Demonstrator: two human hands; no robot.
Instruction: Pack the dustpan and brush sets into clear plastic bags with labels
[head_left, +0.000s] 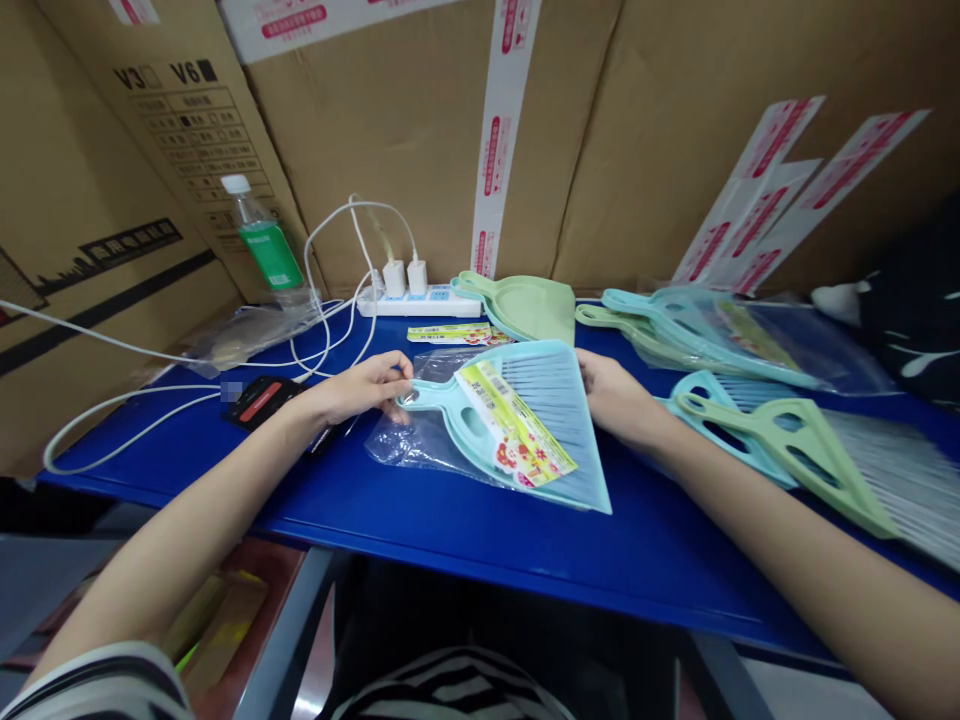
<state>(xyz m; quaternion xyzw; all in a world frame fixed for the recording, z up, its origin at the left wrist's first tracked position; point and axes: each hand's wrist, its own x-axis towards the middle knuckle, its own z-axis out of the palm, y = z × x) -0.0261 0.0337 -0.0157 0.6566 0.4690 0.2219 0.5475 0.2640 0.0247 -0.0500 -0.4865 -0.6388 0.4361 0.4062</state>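
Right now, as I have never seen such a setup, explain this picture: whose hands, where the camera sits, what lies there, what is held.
No machine here: a person's bare hands, filmed by a camera worn on the head, looking down. The left hand pinches the handle end of a light-blue dustpan and brush set in a clear bag; the right hand touches its right side, fingers hidden. It lies on a blue table, with more sets, a green dustpan, a power strip and a water bottle.
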